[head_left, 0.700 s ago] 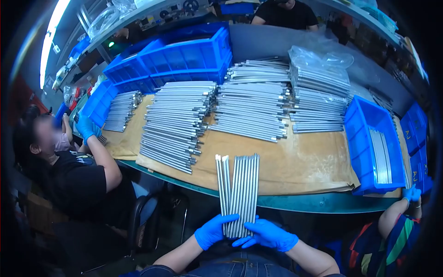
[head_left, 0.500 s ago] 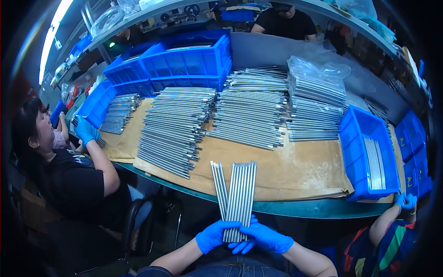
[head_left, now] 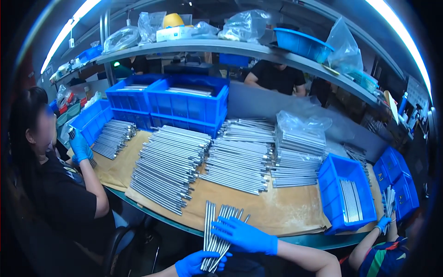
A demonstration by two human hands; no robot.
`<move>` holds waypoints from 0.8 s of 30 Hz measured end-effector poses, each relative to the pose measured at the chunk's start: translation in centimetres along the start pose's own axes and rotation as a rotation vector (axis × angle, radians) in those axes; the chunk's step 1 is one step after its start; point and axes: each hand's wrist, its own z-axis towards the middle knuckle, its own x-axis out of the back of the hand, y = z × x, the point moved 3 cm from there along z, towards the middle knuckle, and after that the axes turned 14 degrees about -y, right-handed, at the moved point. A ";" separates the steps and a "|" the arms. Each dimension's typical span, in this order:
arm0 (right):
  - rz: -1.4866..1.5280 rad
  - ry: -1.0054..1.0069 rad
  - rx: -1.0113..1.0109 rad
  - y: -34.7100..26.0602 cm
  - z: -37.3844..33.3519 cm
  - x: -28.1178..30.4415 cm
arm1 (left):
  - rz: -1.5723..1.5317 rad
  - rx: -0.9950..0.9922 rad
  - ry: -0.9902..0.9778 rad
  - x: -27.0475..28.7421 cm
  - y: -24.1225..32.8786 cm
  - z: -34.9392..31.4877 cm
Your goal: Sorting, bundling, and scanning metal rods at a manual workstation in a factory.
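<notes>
A bundle of slim silvery metal rods [head_left: 210,226] stands slanted in front of me at the table's near edge, its upper ends fanned apart. My left hand [head_left: 196,264], in a blue glove, is closed round the lower end. My right hand [head_left: 247,235], gloved alike, lies across the upper part with its fingers curled over the rods; its thumb is hidden. Beyond the bundle, wide piles of similar rods [head_left: 168,166] and more rods [head_left: 237,164] lie on brown paper [head_left: 230,196] covering the table.
Blue bins [head_left: 184,101] are stacked at the back left. Another blue bin [head_left: 326,189] with rods stands right. Plastic-wrapped rods [head_left: 302,134] lie at the back. A shelf [head_left: 194,46] spans above. A co-worker [head_left: 60,184] sits left; another's gloved hand [head_left: 384,224] holds rods at right.
My view has tilted up, showing more shelf. My right hand has moved from the bundle's lower end up across its rods. The co-worker at right now holds up rods.
</notes>
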 end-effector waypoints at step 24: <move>1.192 0.379 -0.307 4.0 5.9 6.2 | 0.255 -0.588 -0.400 -11.0 11.6 0.4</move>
